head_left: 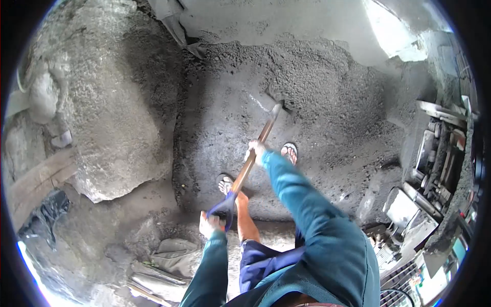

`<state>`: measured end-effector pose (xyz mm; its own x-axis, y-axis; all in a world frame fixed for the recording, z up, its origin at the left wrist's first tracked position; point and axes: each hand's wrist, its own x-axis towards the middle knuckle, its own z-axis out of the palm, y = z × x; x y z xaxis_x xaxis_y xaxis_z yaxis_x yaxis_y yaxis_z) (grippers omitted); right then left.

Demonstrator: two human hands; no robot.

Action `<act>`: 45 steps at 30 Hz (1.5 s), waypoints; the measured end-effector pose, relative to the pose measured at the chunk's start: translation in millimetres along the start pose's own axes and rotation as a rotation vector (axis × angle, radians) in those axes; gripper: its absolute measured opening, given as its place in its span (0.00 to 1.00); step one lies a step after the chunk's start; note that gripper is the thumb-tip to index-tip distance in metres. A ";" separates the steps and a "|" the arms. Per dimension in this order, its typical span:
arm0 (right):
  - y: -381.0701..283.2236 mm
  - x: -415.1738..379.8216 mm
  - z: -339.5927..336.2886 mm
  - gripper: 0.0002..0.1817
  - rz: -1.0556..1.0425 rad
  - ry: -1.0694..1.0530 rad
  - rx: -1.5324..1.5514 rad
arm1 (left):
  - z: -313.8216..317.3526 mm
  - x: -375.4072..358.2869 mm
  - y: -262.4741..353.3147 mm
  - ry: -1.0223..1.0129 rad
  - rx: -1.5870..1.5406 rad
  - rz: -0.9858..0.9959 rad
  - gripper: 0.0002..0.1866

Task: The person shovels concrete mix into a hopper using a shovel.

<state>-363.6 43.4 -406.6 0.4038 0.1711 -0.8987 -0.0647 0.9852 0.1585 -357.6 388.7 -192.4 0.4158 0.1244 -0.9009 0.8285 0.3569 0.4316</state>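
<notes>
A shovel with a wooden shaft (267,128) and a blue D-shaped handle (229,205) slants across the middle of the view. My left hand (210,224) is closed around the grip at its handle end. Farther up, my right hand (256,151) wraps round the shaft. The shovel's blade is at the edge of a grey, gravelly heap (327,82), partly hidden and blurred. Beside the heap, a smoother strip of grey floor (212,110) shows. My sandalled feet stand apart on either side of the shaft.
A large pale rock-like block (112,117) rises on the left, near a wooden beam (43,179) and a black plastic bag (47,217). Metal machinery and assorted items (429,169) line the right side. A folded cloth sack (176,253) lies at lower left.
</notes>
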 end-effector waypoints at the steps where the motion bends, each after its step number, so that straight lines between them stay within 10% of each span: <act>1: -6.6 0.3 2.8 0.05 -0.131 0.097 -0.011 | 55.6 -12.4 -6.7 0.196 0.107 0.127 0.13; 8: 41.6 -49.5 19.0 0.08 -0.300 0.182 0.028 | 28.4 -51.0 3.0 0.402 0.221 0.424 0.18; 16: 57.0 -270.3 25.0 0.12 -0.682 0.249 0.153 | -0.6 -76.3 42.2 0.091 0.363 -0.261 0.32; 22: -17.5 -505.3 -8.1 0.04 -1.338 0.175 0.156 | 144.7 -195.5 3.8 -0.459 0.377 -0.436 0.24; 25: -51.2 -629.0 -18.3 0.08 -1.768 -0.025 -0.316 | 178.2 -317.0 40.6 -1.110 0.417 -0.071 0.23; 28: -46.8 -665.6 0.4 0.10 -1.451 -0.219 0.087 | 173.1 -357.0 67.2 -1.475 0.448 0.164 0.22; 32: 26.6 -541.4 43.3 0.08 -1.362 0.256 -0.521 | 79.5 -221.2 58.6 -0.760 0.277 -0.329 0.22; 35: 97.5 -348.4 21.7 0.04 -0.828 0.061 -0.025 | -41.1 -139.9 81.9 -0.215 0.300 -0.281 0.21; 36: 137.0 -292.5 19.0 0.03 -0.662 0.069 0.058 | -111.1 -110.9 98.0 -0.355 0.201 -0.358 0.24; 37: 176.7 -251.3 23.6 0.02 -0.541 0.249 0.089 | -69.3 -184.5 110.9 0.269 0.389 -0.212 0.27; 38: 212.1 -221.1 32.4 0.02 -0.408 0.405 0.178 | -140.2 -164.5 121.7 0.126 0.298 -0.255 0.29; 40: 254.0 -222.6 44.7 0.04 -0.289 0.360 0.102 | -139.3 -220.4 125.7 0.451 0.641 0.007 0.30; 42: 298.9 -153.0 8.0 0.04 -0.078 0.247 0.102 | -178.4 -204.2 127.4 0.628 0.459 -0.163 0.30; 45: 226.1 -129.0 -4.7 0.04 -0.249 0.358 -0.038 | -108.5 -160.3 81.4 0.445 0.526 0.031 0.28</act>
<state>-434.7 244.2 -256.7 0.0696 -0.0871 -0.9938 -0.0418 0.9950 -0.0902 -397.5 498.3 -17.8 0.3414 0.5360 -0.7721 0.9375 -0.1352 0.3207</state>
